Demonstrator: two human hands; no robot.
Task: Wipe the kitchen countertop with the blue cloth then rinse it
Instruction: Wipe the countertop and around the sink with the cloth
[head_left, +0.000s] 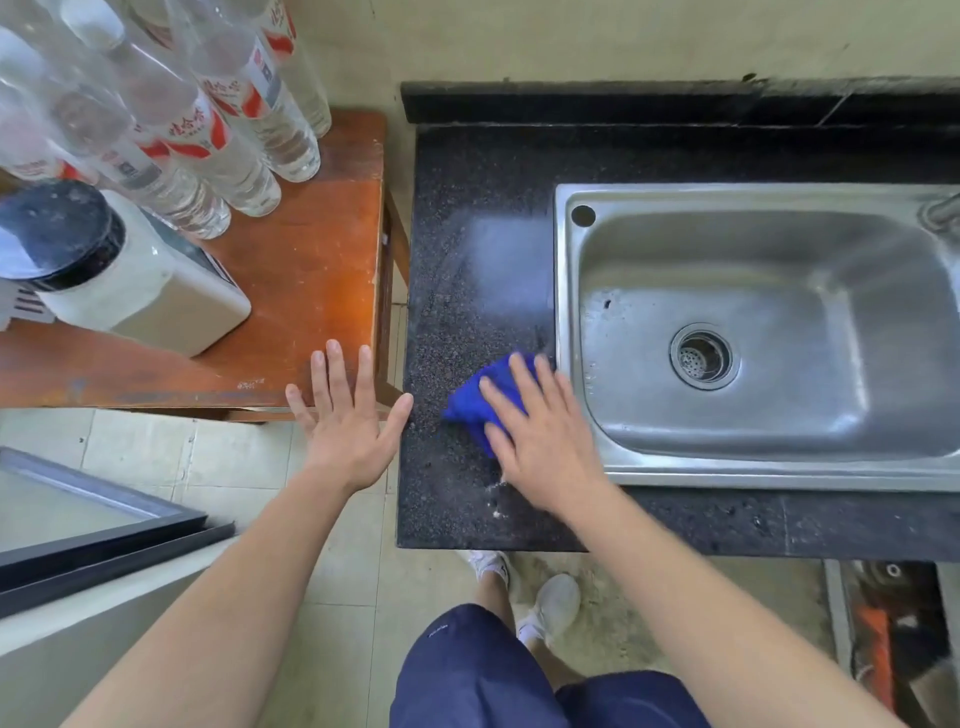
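A crumpled blue cloth (478, 397) lies on the dark speckled countertop (467, 291), just left of the steel sink (769, 332). My right hand (540, 436) presses down on the cloth with straight fingers and covers most of it. My left hand (345, 415) hovers with its fingers spread, holding nothing, over the gap between the wooden table and the counter's left edge. A lighter wet patch shows on the counter behind the cloth.
An orange wooden table (311, 260) stands left of the counter with several clear bottles (208, 130) and a white jar (140, 280) with a black lid. A tap (943, 210) shows at the sink's far right. A framed glass panel (93, 514) leans at lower left.
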